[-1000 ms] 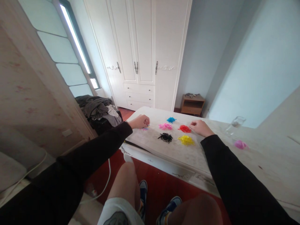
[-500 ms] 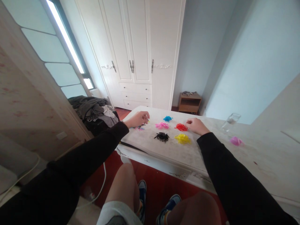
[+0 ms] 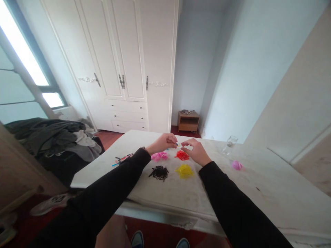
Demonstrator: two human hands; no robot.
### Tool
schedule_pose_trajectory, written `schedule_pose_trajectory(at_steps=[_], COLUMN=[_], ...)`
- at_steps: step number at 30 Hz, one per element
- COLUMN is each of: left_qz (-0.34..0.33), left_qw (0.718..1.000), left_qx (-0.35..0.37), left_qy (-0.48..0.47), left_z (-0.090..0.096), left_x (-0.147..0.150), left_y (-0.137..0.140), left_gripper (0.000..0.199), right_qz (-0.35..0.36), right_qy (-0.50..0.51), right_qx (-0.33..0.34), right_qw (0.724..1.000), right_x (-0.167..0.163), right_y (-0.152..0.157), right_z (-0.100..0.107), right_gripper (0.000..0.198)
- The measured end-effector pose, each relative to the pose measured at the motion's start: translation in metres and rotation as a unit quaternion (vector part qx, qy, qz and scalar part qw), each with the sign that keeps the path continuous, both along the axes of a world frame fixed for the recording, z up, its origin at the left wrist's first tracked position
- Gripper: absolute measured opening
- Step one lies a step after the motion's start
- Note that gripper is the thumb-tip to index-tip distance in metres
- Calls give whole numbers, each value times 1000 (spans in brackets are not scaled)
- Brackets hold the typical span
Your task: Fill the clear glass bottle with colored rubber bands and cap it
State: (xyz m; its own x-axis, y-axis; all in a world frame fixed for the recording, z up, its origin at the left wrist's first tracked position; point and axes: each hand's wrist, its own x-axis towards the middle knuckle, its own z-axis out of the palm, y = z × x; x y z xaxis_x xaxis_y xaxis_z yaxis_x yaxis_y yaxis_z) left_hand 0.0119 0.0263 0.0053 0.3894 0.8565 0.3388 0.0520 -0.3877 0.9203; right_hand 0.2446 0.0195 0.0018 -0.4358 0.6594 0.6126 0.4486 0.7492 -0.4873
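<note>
Near the far edge of the white table (image 3: 248,203), wardrobe (image 3: 160,51) beyond, the left hand (image 3: 165,143) pinches a tiny piece (image 3: 177,145) (too small to identify); the right hand (image 3: 196,151), thumb and forefinger apart, is by the red pile (image 3: 182,155). The left sleeve (image 3: 116,181) partly hides mixed strips (image 3: 122,159).

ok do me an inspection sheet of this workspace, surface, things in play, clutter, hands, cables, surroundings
Surface: white table, with a dark mark on the right.
Things: pink pile, red pile, yellow pile and black pile, apart; mixed pile at left, partly behind the left sleeve.
Clutter: glass jar and pinkish lump, right of the piles.
Hands: left hand pinched, small bits at its fingertips; right hand facing it, thumb and forefinger parted.
Cables: nothing seen.
Surroundings: wardrobe, nightstand, heaped clothes, window.
</note>
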Motion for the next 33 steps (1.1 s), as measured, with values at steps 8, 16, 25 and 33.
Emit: schedule_pose_trajectory(at_steps=[8,16,25,33], left_qz=[-21,-10,19,53], left_qw=[999,1000,994,993], left_qx=[5,2,93,83], left_qy=[-43,-29,60,65], left_z=[-14,-14,-20,-21], left_x=[0,0,-6,-5], left_y=[3,-3,-2,-1], left_gripper=[35,30,22,13], right_qz=[7,4,-48,-58], right_qy=[-14,-28,-2,-2], right_qx=[13,6,15,7], right_qw=[1000,1000,999,998], right_x=[-9,-10,-9,-10], right_y=[-5,-11,-9,-10], right_z=[1,5,3,1], right_gripper=[8,14,9,9])
